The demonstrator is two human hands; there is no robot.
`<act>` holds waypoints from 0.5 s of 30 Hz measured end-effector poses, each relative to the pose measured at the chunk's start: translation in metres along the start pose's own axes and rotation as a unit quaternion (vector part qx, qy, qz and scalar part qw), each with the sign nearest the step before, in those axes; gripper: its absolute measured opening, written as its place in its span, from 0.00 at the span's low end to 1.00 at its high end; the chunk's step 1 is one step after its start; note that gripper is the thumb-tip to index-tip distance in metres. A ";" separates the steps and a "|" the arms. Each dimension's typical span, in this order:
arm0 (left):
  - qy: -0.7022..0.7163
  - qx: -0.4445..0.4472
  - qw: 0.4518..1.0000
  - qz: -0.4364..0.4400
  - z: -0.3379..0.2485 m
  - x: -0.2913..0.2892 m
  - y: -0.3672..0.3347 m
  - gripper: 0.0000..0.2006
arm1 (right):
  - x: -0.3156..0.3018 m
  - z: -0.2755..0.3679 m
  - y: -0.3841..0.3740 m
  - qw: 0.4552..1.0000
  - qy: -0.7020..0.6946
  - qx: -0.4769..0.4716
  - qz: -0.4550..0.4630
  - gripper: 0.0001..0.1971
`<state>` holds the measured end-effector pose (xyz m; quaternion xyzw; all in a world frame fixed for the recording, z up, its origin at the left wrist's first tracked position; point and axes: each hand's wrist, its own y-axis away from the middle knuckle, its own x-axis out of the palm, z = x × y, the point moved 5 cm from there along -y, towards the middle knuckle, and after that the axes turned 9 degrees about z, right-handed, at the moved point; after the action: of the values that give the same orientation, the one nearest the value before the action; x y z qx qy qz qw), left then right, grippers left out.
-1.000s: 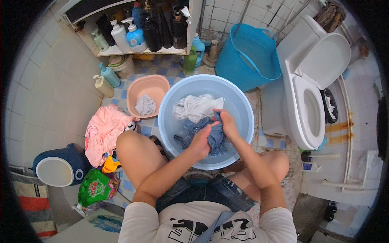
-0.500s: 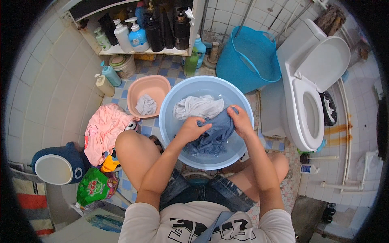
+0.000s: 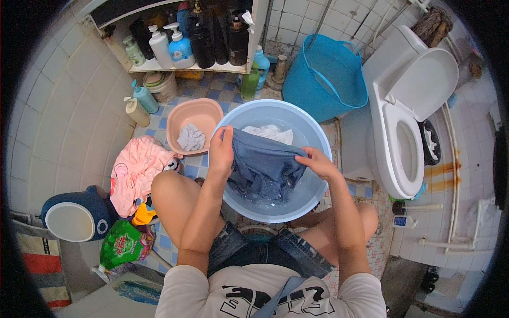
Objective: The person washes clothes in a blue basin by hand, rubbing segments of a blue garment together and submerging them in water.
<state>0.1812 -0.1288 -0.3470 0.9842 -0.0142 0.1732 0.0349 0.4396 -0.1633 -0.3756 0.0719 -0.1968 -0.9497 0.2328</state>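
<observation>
Over the light blue basin on the tiled floor, both forearms reach forward from the lower edge, elbows bent above the bare knees. The left hand is raised at the basin's left rim, fingers closed over the upper corner of a wet grey-blue garment. The right hand pinches the garment's other corner near the right rim, so the cloth hangs stretched between the two hands, its lower part dipping into the water. A white cloth lies in the basin behind it.

At far left, a green detergent pouch with red and white print lies by a dark blue lidded bin. A pink garment is heaped beside the left knee. A small pink basin holds a grey rag. Above, a shelf carries white, blue and black pump bottles. A deep blue tub stands further right, then a white toilet with its lid up.
</observation>
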 end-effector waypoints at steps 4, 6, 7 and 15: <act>0.084 -0.045 0.995 0.004 -0.002 -0.010 0.000 0.15 | 0.017 0.048 0.025 0.995 -0.065 -0.062 0.041 0.12; 0.110 -0.036 0.993 0.026 -0.012 -0.002 0.003 0.16 | 0.023 0.065 0.039 0.979 -0.136 -0.136 0.071 0.13; 0.136 -0.025 0.989 0.049 -0.017 0.003 0.005 0.16 | 0.024 0.072 0.043 0.951 -0.204 -0.212 0.100 0.14; -0.017 -0.101 0.988 0.114 0.034 0.015 0.006 0.14 | -0.009 0.022 0.009 0.991 -0.049 -0.028 -0.120 0.08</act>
<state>0.2065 -0.1372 -0.3735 0.9703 -0.1447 0.1569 0.1138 0.4464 -0.1584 -0.3516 0.0416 -0.1715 -0.9783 0.1085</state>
